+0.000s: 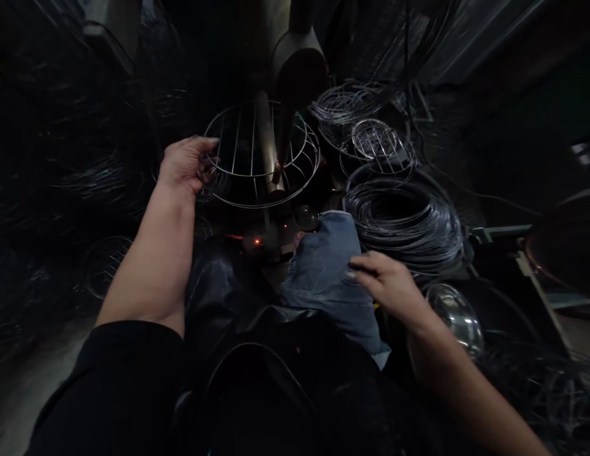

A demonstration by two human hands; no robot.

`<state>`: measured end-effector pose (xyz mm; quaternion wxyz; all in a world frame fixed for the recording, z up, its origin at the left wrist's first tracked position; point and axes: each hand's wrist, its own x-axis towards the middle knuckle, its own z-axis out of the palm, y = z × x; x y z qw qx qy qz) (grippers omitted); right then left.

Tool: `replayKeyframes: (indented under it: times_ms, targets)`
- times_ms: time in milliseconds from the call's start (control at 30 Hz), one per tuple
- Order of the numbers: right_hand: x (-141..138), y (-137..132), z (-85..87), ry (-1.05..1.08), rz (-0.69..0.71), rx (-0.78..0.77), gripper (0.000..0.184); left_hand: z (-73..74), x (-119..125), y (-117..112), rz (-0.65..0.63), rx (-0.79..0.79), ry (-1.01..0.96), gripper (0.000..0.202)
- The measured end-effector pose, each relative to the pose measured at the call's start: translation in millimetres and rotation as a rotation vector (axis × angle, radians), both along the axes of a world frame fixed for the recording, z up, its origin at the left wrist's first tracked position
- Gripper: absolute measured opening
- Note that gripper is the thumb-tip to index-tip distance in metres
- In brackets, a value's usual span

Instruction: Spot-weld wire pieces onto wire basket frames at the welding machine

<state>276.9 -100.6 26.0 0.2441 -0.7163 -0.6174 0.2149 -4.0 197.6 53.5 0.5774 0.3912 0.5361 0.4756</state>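
My left hand (187,163) is closed on the rim of a round wire basket (235,172), with the thumb on top and the fingers curled beneath. The basket is held level around a metal bar (266,136) of a machine, whose copper-coloured tip (277,171) sits close to the near rim. My right hand (383,278) hovers over or rests on a piece of blue denim (323,266) across my lap. Its thumb and fingers are pinched together; something small may be between them, but it is too blurred to name.
To the right lie a large wire coil (404,212), wire rings with a small round grid (375,139) and a shiny metal bowl (456,320). Small orange glows (256,241) show below the basket. Dark wire heaps (99,174) stand at the left.
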Motion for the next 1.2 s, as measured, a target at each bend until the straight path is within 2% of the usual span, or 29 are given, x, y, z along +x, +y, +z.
replayKeyframes:
  times_ms: [67,133,233,300,367,500,567,667,733,800,867,967,1200]
  targets:
    - [-1,-23,-16.3,-0.178,-0.008,-0.1,0.024,1.1,-1,-6,0.036,0.001,-0.017,0.029]
    - [-4,-37,-31.6,-0.274,-0.029,-0.132,0.03,2.9,-2,-17,0.114,0.002,-0.045,0.027]
    - [-1,-38,-40.0,-0.179,-0.043,-0.062,0.028,6.2,-3,-37,0.245,0.002,-0.105,0.031]
    - [1,-24,-31.0,0.02,-0.051,0.027,0.02,8.5,-2,-50,0.289,0.027,-0.152,0.035]
    - [-5,1,-10.8,0.249,-0.048,0.115,0.015,10.6,0,-61,0.312,0.053,-0.201,0.039]
    - [-45,64,35.6,0.65,0.034,0.272,0.017,12.3,8,-80,0.365,0.059,-0.272,0.052]
    - [-69,90,45.7,0.852,0.059,0.292,0.019,11.0,10,-85,0.367,0.067,-0.292,0.052]
    - [-91,111,39.2,0.927,-0.05,0.305,0.019,7.4,10,-88,0.37,0.079,-0.309,0.047]
    - [-96,117,29.0,0.831,-0.142,0.314,0.018,5.5,8,-87,0.375,0.081,-0.313,0.049]
    - [-95,120,22.1,0.712,-0.178,0.309,0.017,4.9,8,-86,0.361,0.097,-0.31,0.05]
    - [-95,124,21.5,0.658,-0.185,0.301,0.016,5.6,9,-84,0.341,0.12,-0.301,0.048]
    - [-98,128,27.0,0.71,-0.214,0.307,0.016,7.3,10,-81,0.342,0.124,-0.3,0.046]
    - [-110,129,25.7,0.82,-0.317,0.379,0.019,7.7,9,-72,0.368,0.06,-0.353,0.066]
